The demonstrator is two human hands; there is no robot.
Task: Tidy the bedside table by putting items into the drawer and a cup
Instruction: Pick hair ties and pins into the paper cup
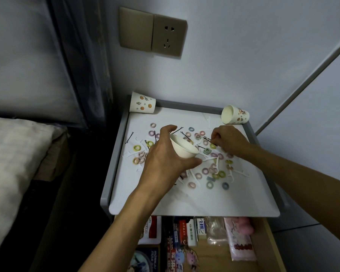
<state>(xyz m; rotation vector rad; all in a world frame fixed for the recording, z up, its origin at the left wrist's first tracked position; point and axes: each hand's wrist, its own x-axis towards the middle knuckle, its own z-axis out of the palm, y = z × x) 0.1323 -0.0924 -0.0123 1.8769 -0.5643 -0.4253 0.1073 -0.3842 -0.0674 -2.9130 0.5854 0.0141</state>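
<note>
Left hand (165, 160) grips the tilted cup (183, 147), right hand (231, 142) pinches a hairpin (208, 138) off the counter (184, 201); next, I'd say, it needs dropping in

Hair ties (209, 185), bobby pins (129, 138) and floss picks (241, 172) lie scattered mid-tabletop (165, 203); one paper cup (142, 103) lies tipped back-left, another cup (234, 114) back-right; a third cup (182, 148) hangs above the clutter; the open drawer (269, 252) sits below the front edge; the bed (12, 154) lies left.

Left hand (163, 161) and right hand (230, 142) are bare; behind each, wrist and forearm look bare too, though the light is dim.
</note>
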